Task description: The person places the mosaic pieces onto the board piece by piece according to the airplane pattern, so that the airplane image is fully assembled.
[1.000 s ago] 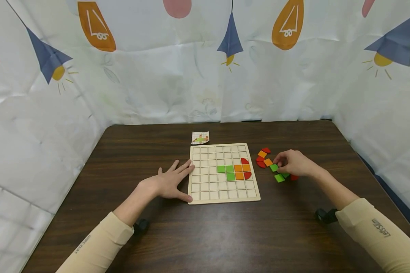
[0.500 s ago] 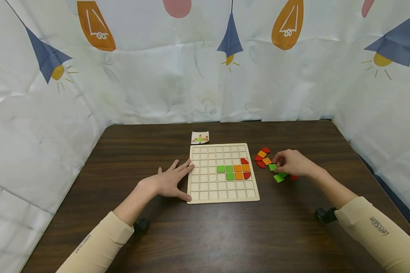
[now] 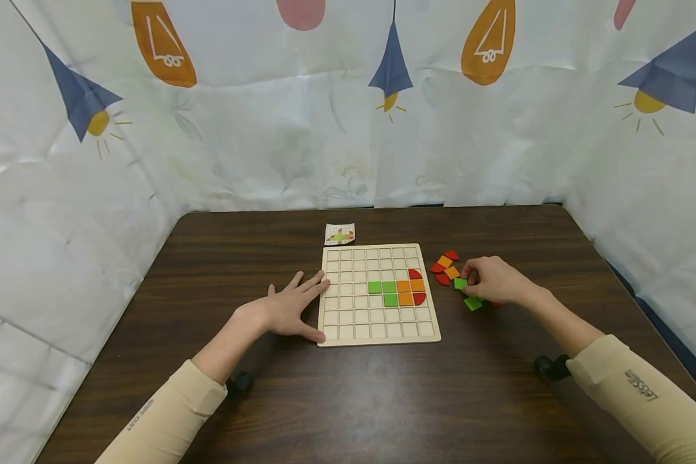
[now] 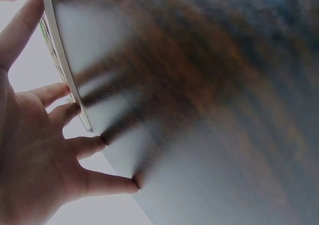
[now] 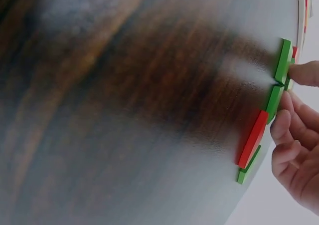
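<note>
My left hand (image 3: 290, 308) lies spread at the left side of a wooden grid board (image 3: 348, 328), thumb and fingertips on its edge. In the left wrist view the fingers fan out along the board's edge (image 4: 62, 60). Right of the board, my right hand (image 3: 497, 278) pinches a green square tile (image 3: 460, 283) between thumb and fingers, low at the table. Another green tile (image 3: 472, 303) lies just below that hand. The right wrist view has green tiles (image 5: 284, 60) and a red tile (image 5: 253, 139) beside the curled fingers.
On the board sit green squares (image 3: 374, 287), orange squares (image 3: 405, 299) and red quarter-rounds (image 3: 420, 298). Loose red pieces (image 3: 443, 280) and orange tiles (image 3: 444, 261) lie right of the board. A small pattern card (image 3: 339, 234) is behind it, on the dark wooden table (image 3: 377, 399).
My right hand has shifted slightly left with the green tile, and the nearby loose orange and red pieces have slid a little toward the board. The left hand stays in place.
</note>
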The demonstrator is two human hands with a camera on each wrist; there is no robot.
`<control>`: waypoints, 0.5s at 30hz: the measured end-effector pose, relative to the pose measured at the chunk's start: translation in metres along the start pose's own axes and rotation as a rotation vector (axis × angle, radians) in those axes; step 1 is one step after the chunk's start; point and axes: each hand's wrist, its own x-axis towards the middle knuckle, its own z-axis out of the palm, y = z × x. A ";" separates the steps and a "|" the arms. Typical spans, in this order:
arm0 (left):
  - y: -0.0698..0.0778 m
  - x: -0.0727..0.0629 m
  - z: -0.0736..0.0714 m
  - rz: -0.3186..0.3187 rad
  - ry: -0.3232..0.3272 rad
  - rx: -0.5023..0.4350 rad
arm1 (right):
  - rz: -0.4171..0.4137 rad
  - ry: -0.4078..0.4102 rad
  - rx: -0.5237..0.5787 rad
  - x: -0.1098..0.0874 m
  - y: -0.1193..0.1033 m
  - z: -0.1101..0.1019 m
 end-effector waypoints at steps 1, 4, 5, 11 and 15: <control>0.000 0.000 0.000 0.001 0.000 -0.001 | -0.001 -0.002 -0.001 0.000 0.000 0.000; 0.001 -0.001 0.000 0.002 -0.001 0.000 | 0.000 -0.010 0.004 0.001 -0.001 -0.002; 0.001 -0.001 0.000 0.002 -0.001 0.002 | 0.005 -0.009 0.004 0.001 -0.002 -0.002; 0.001 -0.001 0.000 0.008 0.005 0.012 | -0.013 0.023 0.000 0.002 -0.008 -0.007; 0.000 -0.002 0.000 0.006 0.008 0.015 | -0.045 0.029 0.035 0.004 -0.014 -0.006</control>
